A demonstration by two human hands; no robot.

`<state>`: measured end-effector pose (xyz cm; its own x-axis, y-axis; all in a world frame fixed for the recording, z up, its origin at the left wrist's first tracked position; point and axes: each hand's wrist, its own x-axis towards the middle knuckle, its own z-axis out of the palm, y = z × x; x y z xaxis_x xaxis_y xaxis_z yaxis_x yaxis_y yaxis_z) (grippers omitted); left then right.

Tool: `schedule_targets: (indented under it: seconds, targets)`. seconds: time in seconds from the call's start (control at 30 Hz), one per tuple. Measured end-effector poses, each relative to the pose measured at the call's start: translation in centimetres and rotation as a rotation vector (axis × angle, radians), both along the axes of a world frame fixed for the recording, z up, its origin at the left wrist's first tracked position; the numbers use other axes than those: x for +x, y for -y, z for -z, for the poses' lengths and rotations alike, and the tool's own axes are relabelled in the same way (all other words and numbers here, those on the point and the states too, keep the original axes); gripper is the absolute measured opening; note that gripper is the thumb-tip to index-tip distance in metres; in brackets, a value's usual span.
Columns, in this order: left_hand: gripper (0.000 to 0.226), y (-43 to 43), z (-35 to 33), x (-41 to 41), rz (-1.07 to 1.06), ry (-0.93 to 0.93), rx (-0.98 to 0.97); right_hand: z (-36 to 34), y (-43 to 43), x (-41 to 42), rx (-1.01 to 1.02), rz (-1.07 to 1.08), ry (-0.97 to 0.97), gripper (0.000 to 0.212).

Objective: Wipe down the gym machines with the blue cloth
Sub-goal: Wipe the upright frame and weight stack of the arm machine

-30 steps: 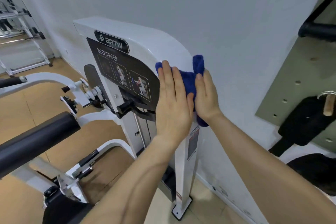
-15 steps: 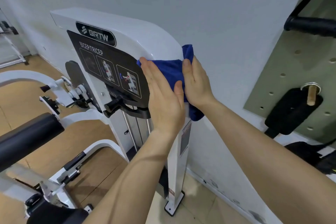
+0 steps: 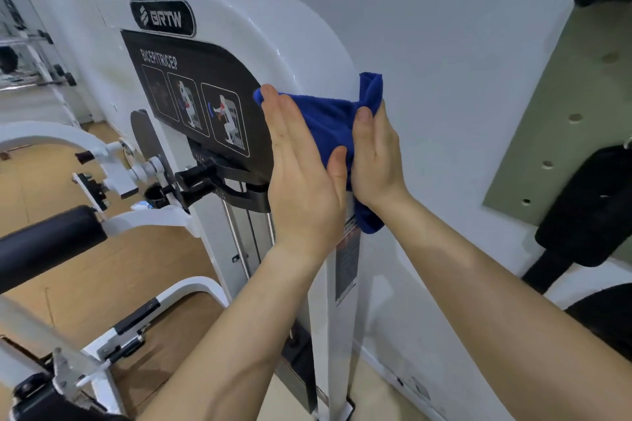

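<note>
Black pad point(image 3: 44, 243) near at 8 o'clock. Pressing flat with the left hand point(image 3: 304, 181) at centre, fingers straight and together on the cloth point(image 3: 328, 120). Pinning the far end with the right hand point(image 3: 378, 161), visible fingers straight, the rest hidden. Draped at 12 o'clock over the shroud point(image 3: 301, 44) edge, beside the panel point(image 3: 191, 79). Same hold and same spot as half a second ago; just a swung view, with more of the rack point(image 3: 30, 58) in at 10 o'clock.
</note>
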<state>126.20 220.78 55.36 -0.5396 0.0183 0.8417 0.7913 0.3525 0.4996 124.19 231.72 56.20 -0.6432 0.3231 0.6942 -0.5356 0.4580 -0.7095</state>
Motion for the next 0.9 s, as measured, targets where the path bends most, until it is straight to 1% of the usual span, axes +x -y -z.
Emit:
schedule_targets:
  seconds: [0.17, 0.37, 0.5, 0.7, 0.83, 0.9]
  targets:
    - [0.074, 0.2, 3.3, -0.5, 0.01, -0.122, -0.046, 3.4, -0.2, -0.4, -0.011, -0.025, -0.086, 0.069]
    - [0.073, 0.2, 9.3, -0.8, 0.013, -0.169, -0.084, 9.5, -0.4, -0.7, -0.024, -0.062, -0.199, 0.054]
    - [0.07, 0.1, 13.8, -1.0, 0.001, -0.203, -0.079, 13.8, -0.6, -1.2, -0.011, -0.064, -0.234, 0.061]
    - [0.071, -0.2, 21.3, -0.9, -0.029, -0.222, -0.077, 21.5, -0.9, -1.1, -0.027, -0.095, -0.232, 0.045]
    - [0.074, 0.0, 28.1, -0.4, -0.028, -0.195, -0.115, 28.5, -1.1, -1.2, -0.006, -0.082, -0.218, 0.056]
    - [0.076, 0.0, 32.2, -0.2, -0.028, -0.169, -0.131, 32.9, -1.2, -1.2, -0.006, -0.086, -0.18, 0.06]
